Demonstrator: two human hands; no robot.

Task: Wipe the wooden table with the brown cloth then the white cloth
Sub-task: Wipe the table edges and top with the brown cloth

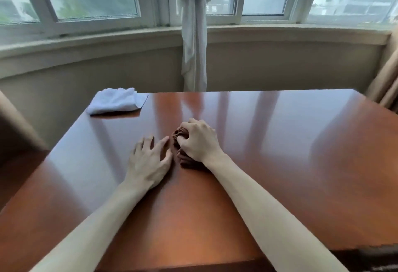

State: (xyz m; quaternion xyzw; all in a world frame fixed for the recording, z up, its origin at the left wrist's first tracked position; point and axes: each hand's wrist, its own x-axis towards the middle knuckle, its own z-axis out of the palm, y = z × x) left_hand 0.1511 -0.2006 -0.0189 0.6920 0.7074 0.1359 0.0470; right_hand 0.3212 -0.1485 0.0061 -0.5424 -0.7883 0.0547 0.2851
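Right hand point(199, 140): fingers curled round brown cloth point(179, 140), bunched in dark folds at mid wooden table point(280, 142). Left hand point(148, 159): spread flat beside it. White cloth point(117, 100): crumpled, far-left corner.

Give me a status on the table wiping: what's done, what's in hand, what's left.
Done: nothing I can confirm; the wooden table shows no wipe marks either way. In hand: the right hand has a grip on the bunched brown cloth at mid-table, while the left hand rests open beside it. Left: the white cloth lies untouched at the far left corner, so its pass remains.
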